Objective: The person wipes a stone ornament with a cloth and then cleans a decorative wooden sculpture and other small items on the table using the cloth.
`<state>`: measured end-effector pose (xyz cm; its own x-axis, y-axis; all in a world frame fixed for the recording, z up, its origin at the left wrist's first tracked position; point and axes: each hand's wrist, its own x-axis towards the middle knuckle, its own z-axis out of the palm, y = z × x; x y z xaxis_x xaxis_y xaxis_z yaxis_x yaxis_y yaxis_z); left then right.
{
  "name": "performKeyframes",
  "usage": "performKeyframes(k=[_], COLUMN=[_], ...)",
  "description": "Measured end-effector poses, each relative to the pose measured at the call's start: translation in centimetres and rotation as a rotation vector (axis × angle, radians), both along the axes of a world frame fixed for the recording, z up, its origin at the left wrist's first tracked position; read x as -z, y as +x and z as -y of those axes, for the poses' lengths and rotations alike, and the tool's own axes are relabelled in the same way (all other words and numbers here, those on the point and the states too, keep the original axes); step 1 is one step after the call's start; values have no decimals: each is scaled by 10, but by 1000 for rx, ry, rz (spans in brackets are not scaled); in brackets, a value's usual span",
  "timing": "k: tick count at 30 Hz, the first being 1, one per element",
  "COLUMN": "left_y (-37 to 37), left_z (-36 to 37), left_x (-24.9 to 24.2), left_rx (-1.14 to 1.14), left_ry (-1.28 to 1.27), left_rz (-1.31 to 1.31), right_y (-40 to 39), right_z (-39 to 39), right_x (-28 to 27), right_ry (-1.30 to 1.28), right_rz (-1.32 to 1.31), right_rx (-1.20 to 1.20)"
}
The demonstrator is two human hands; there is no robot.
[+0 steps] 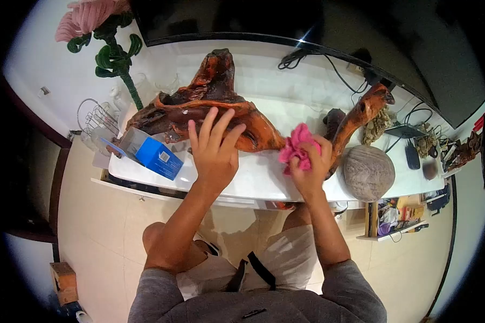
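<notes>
A large varnished driftwood carving [215, 110], orange-brown and dark, stretches across the white cabinet top [269, 180]. My left hand [215, 153] lies over its front left part with fingers spread, fingertips at the wood. In my right hand [313, 167] is a bunched pink cloth [299, 145], pressed against the thin middle section of the carving. A blue box [159, 157] stands to the left of my left hand, near the front edge. Just right of my right hand sits a round grey-brown stone [368, 172], beside the carving's upright right branch.
A black television [307, 21] hangs behind the cabinet, with black cables [337, 64] below it. A pink and green artificial flower [116, 59] and a wire rack [99, 119] are at left. Open drawers [396, 218] jut out at front right, and a wooden box [64, 283] sits on the floor.
</notes>
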<state>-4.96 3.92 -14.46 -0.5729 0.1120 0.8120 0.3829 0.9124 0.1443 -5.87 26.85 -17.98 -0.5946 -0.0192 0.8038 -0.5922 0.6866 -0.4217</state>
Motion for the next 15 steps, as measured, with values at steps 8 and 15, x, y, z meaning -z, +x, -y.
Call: performKeyframes(k=[8, 15], left_y=[1, -4], left_z=[-32, -55], left_x=[16, 8], left_rx=[309, 388], left_ry=[-60, -103], left_rz=[173, 212], right_y=[17, 32], right_z=[4, -38], right_x=[-9, -14], right_ry=[192, 276], right_rz=[53, 85], right_rx=[17, 215])
